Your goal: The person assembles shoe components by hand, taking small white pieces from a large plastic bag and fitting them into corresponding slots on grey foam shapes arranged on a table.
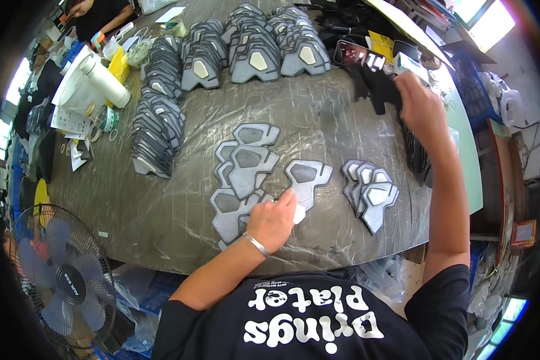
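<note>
My left hand (273,222) rests at the lower end of a grey shaped pad (306,180). Its fingers are together over a white piece (299,215) that shows beside the fingertips. To its left, several similar grey pads (249,161) with dark centres overlap on the table. My right hand (423,111) reaches out to the far right, its fingers closed on a black fabric piece (375,87). A small overlapping stack of grey pads (366,191) lies between my forearms, the top one with a white centre.
Rows of stacked grey pads (255,57) line the far side of the table (180,222). A phone (357,55) lies far right near black material. A white bottle (105,81) and tub stand left. A fan (66,276) is at lower left. Another person (102,18) sits far left.
</note>
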Demonstrator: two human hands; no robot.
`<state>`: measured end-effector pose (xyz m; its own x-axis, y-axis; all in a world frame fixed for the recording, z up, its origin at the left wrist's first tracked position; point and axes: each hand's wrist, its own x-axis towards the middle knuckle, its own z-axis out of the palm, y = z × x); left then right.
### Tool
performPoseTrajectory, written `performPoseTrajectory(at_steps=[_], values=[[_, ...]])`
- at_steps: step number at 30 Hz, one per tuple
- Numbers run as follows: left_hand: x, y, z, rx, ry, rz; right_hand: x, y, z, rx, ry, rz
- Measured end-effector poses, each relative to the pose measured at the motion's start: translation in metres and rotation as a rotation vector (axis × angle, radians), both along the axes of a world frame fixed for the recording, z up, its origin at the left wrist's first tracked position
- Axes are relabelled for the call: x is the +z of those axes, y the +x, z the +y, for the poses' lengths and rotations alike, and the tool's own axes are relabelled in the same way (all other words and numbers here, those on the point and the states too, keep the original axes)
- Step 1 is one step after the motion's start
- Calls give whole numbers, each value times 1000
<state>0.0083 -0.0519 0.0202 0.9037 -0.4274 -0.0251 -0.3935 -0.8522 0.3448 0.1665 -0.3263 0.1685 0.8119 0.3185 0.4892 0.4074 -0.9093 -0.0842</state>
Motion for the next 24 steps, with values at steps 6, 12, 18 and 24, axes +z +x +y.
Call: performPoseTrajectory(at_steps=[6, 12, 18, 24], values=[[0, 5, 9, 67, -317, 42, -56, -95, 27, 265, -71, -38], [1, 6, 4, 74, -355, -5, -105, -140, 49, 173, 29, 259], [10, 22, 11, 140, -373, -16, -93, -101, 53, 177, 31, 33], [21, 90, 17, 67, -387, -103, -104, -87, 54, 178, 73, 155]])
